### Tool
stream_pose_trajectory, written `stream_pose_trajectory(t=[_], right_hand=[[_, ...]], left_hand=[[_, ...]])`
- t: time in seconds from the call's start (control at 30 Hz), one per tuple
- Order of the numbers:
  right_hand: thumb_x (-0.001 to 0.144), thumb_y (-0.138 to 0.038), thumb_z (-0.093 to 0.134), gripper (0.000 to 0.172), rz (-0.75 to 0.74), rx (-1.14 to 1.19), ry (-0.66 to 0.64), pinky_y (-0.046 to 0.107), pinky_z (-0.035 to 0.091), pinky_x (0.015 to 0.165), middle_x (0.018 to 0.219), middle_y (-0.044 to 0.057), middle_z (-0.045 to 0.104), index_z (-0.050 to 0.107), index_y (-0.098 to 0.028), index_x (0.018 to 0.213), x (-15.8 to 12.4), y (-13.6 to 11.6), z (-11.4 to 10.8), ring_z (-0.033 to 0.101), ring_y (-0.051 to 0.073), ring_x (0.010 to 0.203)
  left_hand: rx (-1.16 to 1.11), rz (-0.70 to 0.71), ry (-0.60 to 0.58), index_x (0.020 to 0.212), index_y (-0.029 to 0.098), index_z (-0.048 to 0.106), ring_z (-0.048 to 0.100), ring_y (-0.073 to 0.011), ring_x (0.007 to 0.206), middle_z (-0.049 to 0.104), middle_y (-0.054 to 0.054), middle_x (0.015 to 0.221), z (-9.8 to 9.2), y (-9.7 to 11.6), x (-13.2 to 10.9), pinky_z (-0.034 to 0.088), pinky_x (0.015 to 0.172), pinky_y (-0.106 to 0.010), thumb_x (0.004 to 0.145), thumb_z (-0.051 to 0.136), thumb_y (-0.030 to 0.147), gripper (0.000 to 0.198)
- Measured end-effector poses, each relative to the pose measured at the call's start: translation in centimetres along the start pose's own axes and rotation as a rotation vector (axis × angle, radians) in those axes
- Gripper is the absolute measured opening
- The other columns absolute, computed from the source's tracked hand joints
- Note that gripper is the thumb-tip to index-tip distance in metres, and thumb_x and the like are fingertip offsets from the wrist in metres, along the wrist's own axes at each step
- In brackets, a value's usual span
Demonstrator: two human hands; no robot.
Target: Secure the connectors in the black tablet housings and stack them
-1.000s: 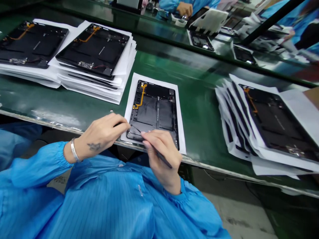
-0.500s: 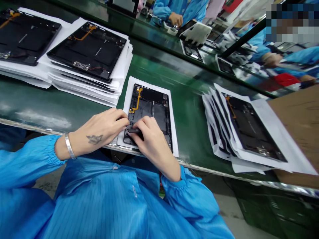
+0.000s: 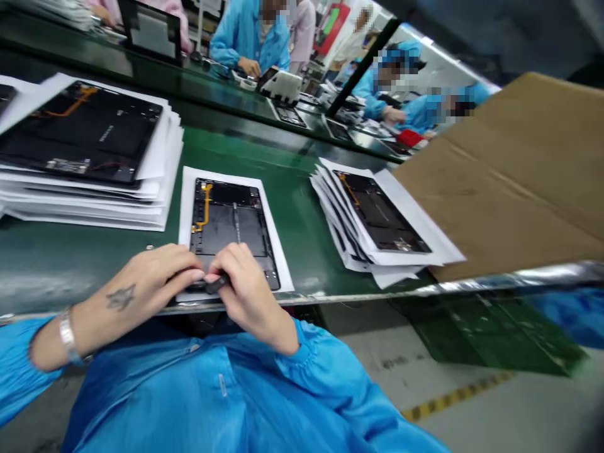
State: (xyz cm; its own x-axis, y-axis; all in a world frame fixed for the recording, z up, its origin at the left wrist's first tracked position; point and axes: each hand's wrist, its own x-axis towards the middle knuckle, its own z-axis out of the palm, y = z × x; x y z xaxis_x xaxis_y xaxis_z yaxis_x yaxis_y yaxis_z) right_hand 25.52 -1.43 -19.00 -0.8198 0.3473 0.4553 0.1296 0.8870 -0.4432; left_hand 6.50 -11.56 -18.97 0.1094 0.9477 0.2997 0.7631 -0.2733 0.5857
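An open black tablet housing [image 3: 219,229] with an orange flex cable [image 3: 206,207] along its left side lies on a white sheet [image 3: 279,267] at the bench's near edge. At the housing's near left corner, my right hand [image 3: 250,289] pinches a small black block-like part [image 3: 218,283]; its exact kind is unclear. My left hand [image 3: 158,277] is closed, its thumb and fingertips meeting right beside that part. Whatever lies between the left fingertips is hidden. Both hands cover the near end of the housing.
To the left stands a tall stack of housings and white sheets [image 3: 163,189]. A smaller, leaning stack [image 3: 349,242] is on the right, before a large cardboard box [image 3: 514,189]. Co-workers in blue sit across the green bench [image 3: 302,220].
The view has swung right, so the bench items appear further left. My hands stay together at the housing's near left corner, and the black part has turned slightly in my right fingers.
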Motion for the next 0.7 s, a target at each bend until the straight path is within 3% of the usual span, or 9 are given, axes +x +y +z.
stream_pose_trajectory(t=[0.13,0.43,0.57,0.7], right_hand=[[0.096,-0.006,0.048,0.016,-0.012,0.074,0.076,0.034,0.041,0.073,0.088,0.004,0.057,0.050,-0.021,0.089,-0.6,0.1,0.3,0.050,0.020,0.084],[0.092,-0.003,0.050,0.019,-0.133,-0.047,0.049,0.038,0.039,0.069,0.087,0.007,0.062,0.057,-0.020,0.089,-0.7,-0.6,0.5,0.046,0.023,0.081],[0.094,-0.006,0.056,0.015,-0.083,0.037,0.067,0.038,0.038,0.070,0.085,0.005,0.064,0.059,-0.020,0.088,-0.8,-0.6,0.9,0.047,0.021,0.080],[0.095,-0.007,0.056,0.015,-0.039,0.107,0.064,0.037,0.038,0.072,0.085,0.003,0.066,0.061,-0.019,0.088,-0.8,-0.4,1.0,0.048,0.020,0.081]], left_hand=[[-0.175,-0.164,-0.061,0.087,0.021,0.065,0.060,-0.0104,0.073,0.065,0.005,0.081,-0.3,1.6,0.7,0.040,0.067,-0.023,0.104,0.048,0.033,0.026],[-0.103,-0.160,0.027,0.069,0.016,0.054,0.042,-0.0068,0.058,0.047,0.007,0.063,-0.8,3.2,0.2,0.030,0.056,-0.021,0.091,0.056,0.013,0.022],[-0.079,-0.165,0.149,0.080,0.016,0.061,0.052,-0.0082,0.066,0.057,0.004,0.072,-0.5,3.3,-0.7,0.038,0.063,-0.021,0.099,0.056,0.019,0.020],[-0.049,-0.077,0.308,0.097,0.016,0.068,0.063,-0.0117,0.082,0.069,-0.001,0.089,-0.1,3.1,-1.5,0.047,0.077,-0.023,0.098,0.062,0.020,0.007]])
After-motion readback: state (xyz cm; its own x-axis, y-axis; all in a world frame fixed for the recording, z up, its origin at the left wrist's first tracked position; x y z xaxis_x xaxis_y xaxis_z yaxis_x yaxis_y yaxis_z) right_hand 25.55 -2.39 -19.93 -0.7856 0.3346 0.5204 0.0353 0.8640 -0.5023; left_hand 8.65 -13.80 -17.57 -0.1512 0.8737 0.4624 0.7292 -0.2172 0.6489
